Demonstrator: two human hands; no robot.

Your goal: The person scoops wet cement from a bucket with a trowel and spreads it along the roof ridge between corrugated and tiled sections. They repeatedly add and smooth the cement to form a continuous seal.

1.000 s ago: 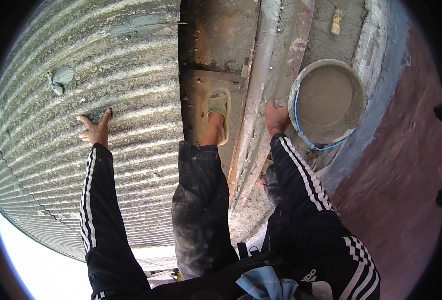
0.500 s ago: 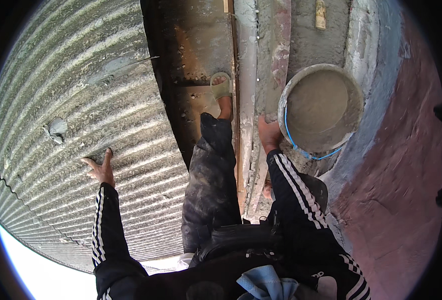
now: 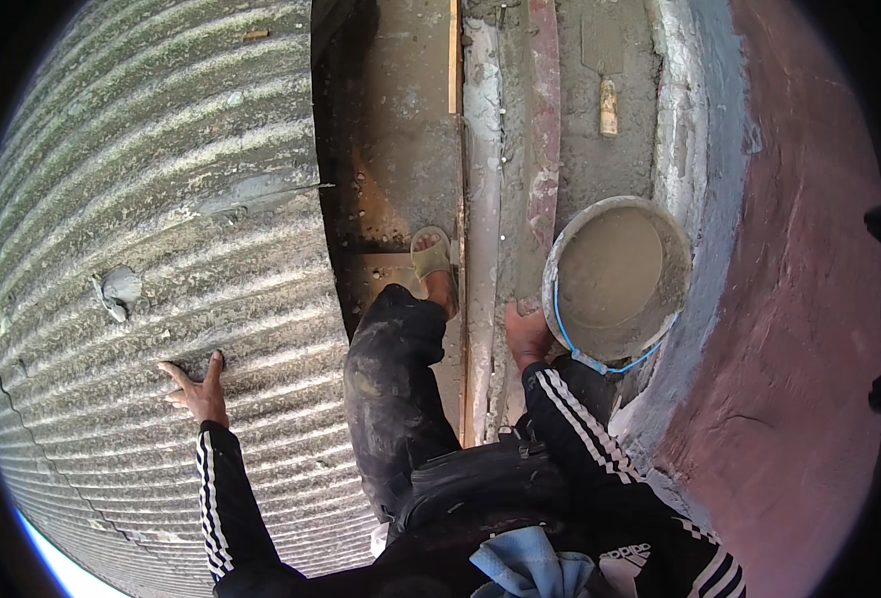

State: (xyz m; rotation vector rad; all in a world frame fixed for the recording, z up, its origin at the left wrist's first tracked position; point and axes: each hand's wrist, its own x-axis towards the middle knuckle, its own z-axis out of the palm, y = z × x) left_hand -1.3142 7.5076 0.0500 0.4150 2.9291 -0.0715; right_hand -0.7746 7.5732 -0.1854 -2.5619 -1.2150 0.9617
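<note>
My left hand [image 3: 199, 391] is open, fingers spread, resting on the corrugated roof sheet [image 3: 241, 324]. My right hand [image 3: 527, 334] leans on the cement-covered ledge [image 3: 513, 214], just left of a round bucket [image 3: 672, 239]. Its fingers are mostly hidden, so their grip is unclear. Murky grey-brown liquid fills part of the bucket, and its blue handle [image 3: 610, 370] hangs down on the near side. Beyond the bucket, a trowel with a worn wooden handle [image 3: 608, 108] lies on wet grey mortar [image 3: 575, 149].
A reddish wall [image 3: 789, 329] with a grey-blue cement band [image 3: 715, 214] bounds the right side. Between roof and ledge runs a lower wet channel [image 3: 401, 130], where my sandalled foot [image 3: 431, 254] stands. A thin wooden strip [image 3: 455, 60] edges it.
My view has shifted forward, so the bucket, foot and roof sit lower and more of the trowel shows. Both hands stay at the same spots. My left knee is more bent.
</note>
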